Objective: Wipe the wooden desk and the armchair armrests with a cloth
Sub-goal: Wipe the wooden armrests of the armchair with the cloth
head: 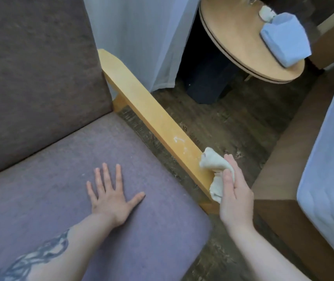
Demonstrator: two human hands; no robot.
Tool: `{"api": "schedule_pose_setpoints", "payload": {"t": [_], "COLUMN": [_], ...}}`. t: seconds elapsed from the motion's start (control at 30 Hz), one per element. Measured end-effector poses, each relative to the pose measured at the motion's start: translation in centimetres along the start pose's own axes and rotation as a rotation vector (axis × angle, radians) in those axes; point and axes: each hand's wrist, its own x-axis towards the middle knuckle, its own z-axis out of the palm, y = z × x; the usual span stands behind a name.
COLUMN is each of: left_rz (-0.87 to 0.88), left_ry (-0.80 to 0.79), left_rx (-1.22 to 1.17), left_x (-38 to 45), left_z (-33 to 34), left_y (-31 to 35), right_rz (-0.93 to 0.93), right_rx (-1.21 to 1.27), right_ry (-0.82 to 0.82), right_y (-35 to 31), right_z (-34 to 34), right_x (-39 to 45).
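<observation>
The armchair's light wooden right armrest (pixel 148 104) runs diagonally from the backrest toward me, with a pale smudge near its front part. My right hand (pixel 235 191) is shut on a crumpled off-white cloth (pixel 214 165), pressing it on the near end of that armrest. My left hand (pixel 111 195) lies flat with fingers spread on the purple-grey seat cushion (pixel 50 169), holding nothing. The round wooden table (pixel 233 35) stands at the upper right.
A blue spray bottle (pixel 283 37) lies on the round table. A white curtain (pixel 141 37) hangs behind the armrest. A bed with a pale mattress (pixel 332 149) and brown frame (pixel 287 151) stands close on the right. Dark wood floor (pixel 223 122) lies between.
</observation>
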Motion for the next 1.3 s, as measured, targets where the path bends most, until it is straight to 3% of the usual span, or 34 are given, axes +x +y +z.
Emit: {"api": "schedule_pose_setpoints", "payload": {"t": [0.13, 0.23, 0.33, 0.43, 0.5, 0.6, 0.7, 0.8, 0.9, 1.13, 1.3], "left_rz": [-0.033, -0.074, -0.107, -0.114, -0.102, -0.068, -0.061, -0.033, 0.0, 0.063, 0.097], "left_ry": [-0.199, -0.234, -0.229, -0.196, -0.207, -0.231, -0.238, -0.179, -0.063, 0.311, 0.361], "left_rx": [0.031, 0.071, 0.115, 0.121, 0.112, 0.079, 0.054, 0.035, 0.008, 0.117, 0.091], "left_x": [0.5, 0.5, 0.6, 0.7, 0.6, 0.4, 0.4, 0.2, 0.0, -0.7, -1.1], "left_z": [-1.3, -1.7, -1.2, -0.9, -1.2, -1.6, -1.6, -1.1, -0.1, 2.8, 2.4], "left_y": [-0.2, 0.1, 0.1, 0.0, 0.0, 0.2, 0.2, -0.1, -0.4, -0.8, -0.8], "right_rz": [0.049, 0.229, 0.3, 0.142, -0.074, -0.459, -0.517, -0.348, -0.301, -0.522, -0.66], "right_rx": [-0.188, -0.173, -0.132, -0.264, -0.403, -0.595, -0.684, -0.698, -0.656, -0.655, -0.722], "right_ry": [0.114, 0.208, 0.171, 0.05, -0.043, -0.205, -0.241, -0.245, -0.208, -0.244, -0.289], "right_y": [-1.2, -4.6, -9.1, -11.5, -10.8, -6.0, 0.1, 1.1, -2.7, -12.5, -6.7], "right_z": [4.8, 8.7, 12.6, 15.2, 14.1, 9.4, 4.3, 3.5, 6.5, 14.4, 8.7], "right_x": [-1.3, 0.0, 3.5, 5.7, 5.5, 2.9, -0.4, -1.5, 1.9, 12.3, 8.6]}}
